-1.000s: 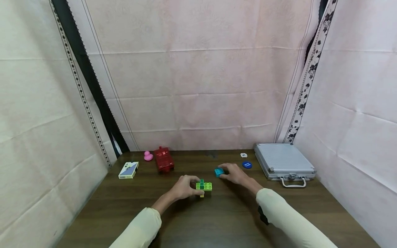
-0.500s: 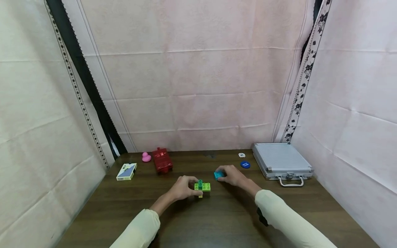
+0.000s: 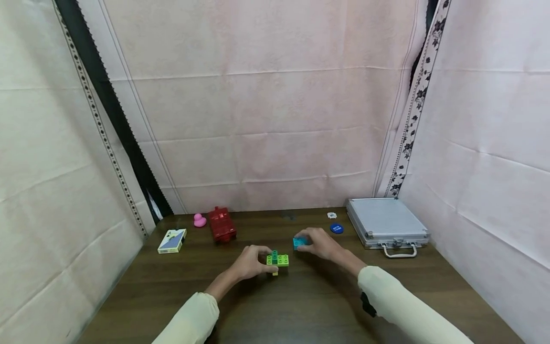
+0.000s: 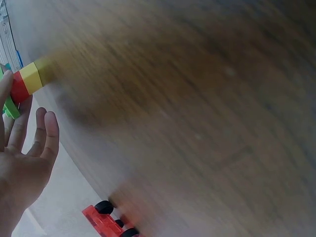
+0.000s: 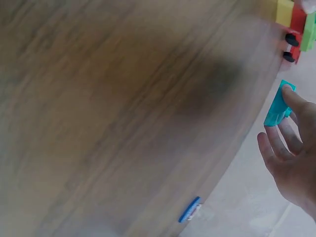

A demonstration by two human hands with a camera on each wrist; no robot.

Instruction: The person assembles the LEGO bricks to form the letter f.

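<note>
My left hand [image 3: 249, 263] holds a small stack of toy bricks between thumb and fingers. A lime-green brick [image 3: 282, 260] crosses its upper part, with a darker green brick [image 3: 274, 256] on top. Lower down, the left wrist view shows a red brick [image 4: 19, 88] and a yellow brick [image 4: 31, 78], the yellow one at the table surface. To the right, my right hand [image 3: 321, 243] pinches a turquoise toy brick [image 5: 277, 106] by its edges. That brick is held above the table, apart from the stack.
Towards the back left are a card box [image 3: 172, 241], a pink duck [image 3: 199, 220] and a red toy car [image 3: 222, 224]. A blue disc [image 3: 337, 228] and a white disc [image 3: 332, 215] lie back right, beside a silver case [image 3: 388, 222] with its handle forward.
The turquoise brick has tilted in my right hand, its studs less visible than before. My left hand keeps its hold on the stack. The head view has shifted slightly to the right.
</note>
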